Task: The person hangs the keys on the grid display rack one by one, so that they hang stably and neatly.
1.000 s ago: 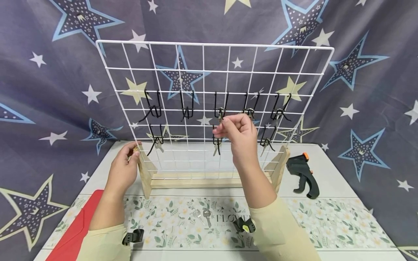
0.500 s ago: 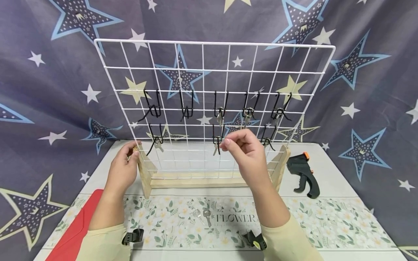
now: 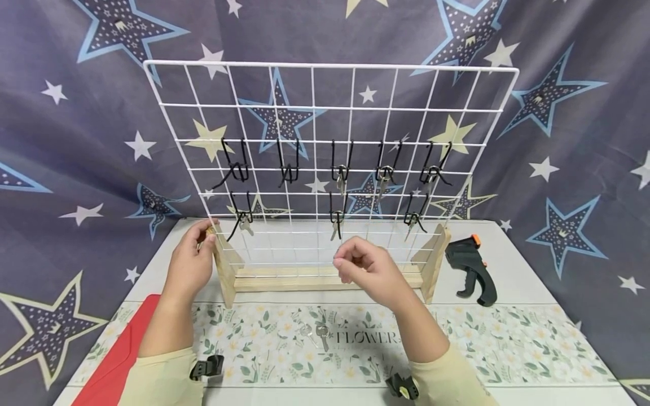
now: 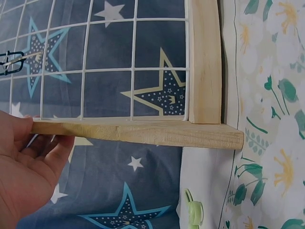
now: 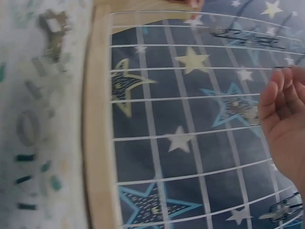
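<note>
A white wire grid (image 3: 330, 66) stands in a wooden stand (image 3: 284, 283), bearing two rows of black hooks. My left hand (image 3: 190, 262) holds the stand's left side piece; in the left wrist view its fingers wrap the wooden edge (image 4: 143, 134). My right hand (image 3: 370, 273) hovers before the grid's lower part, fingers loosely curled, nothing visible in them. Keys hang from several hooks, among them a key (image 3: 341, 179) in the upper row and a key (image 3: 335, 228) below it. Two loose keys (image 3: 322, 332) lie on the floral mat in front of the stand.
A black clamp (image 3: 477, 273) with orange tips lies right of the stand. At the left front is a red folder-like item (image 3: 122, 347). The floral mat (image 3: 508, 349) crosses the white table, and a star-patterned cloth (image 3: 574, 169) hangs behind the grid.
My right hand has come down from the upper-row hook in the middle, past the lower hooks, to the grid's lower part. The left hand has stayed on the stand.
</note>
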`<move>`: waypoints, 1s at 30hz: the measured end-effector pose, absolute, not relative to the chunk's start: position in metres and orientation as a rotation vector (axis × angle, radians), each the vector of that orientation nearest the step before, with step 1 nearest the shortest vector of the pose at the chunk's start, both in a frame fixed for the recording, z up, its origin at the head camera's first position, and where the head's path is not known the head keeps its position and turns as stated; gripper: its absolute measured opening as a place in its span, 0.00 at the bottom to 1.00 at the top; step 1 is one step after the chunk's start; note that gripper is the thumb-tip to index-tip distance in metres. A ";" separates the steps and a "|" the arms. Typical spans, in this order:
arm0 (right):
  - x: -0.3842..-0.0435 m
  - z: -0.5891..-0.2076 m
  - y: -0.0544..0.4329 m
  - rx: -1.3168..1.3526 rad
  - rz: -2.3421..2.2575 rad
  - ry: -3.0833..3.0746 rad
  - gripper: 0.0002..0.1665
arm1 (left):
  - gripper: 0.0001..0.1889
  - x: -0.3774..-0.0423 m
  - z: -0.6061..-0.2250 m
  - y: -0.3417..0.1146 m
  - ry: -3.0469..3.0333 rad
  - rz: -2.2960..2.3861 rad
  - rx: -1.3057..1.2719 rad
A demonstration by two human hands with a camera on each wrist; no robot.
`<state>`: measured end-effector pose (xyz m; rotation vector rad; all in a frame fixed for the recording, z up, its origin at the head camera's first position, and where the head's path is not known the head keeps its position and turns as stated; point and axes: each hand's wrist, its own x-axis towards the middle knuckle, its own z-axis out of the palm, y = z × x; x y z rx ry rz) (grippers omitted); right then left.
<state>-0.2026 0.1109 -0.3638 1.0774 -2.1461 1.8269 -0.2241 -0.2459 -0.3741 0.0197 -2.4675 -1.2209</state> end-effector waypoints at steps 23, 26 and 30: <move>-0.196 -0.425 0.063 1.045 0.330 -3.134 0.17 | 0.21 -0.224 -0.377 -0.247 -2.473 -1.219 0.021; -0.194 -0.428 0.061 0.995 0.301 -3.226 0.24 | 0.21 -0.224 -0.376 -0.248 -2.474 -1.222 0.029; -0.192 -0.431 0.061 0.913 0.328 -3.318 0.33 | 0.21 -0.224 -0.376 -0.247 -2.478 -1.216 0.041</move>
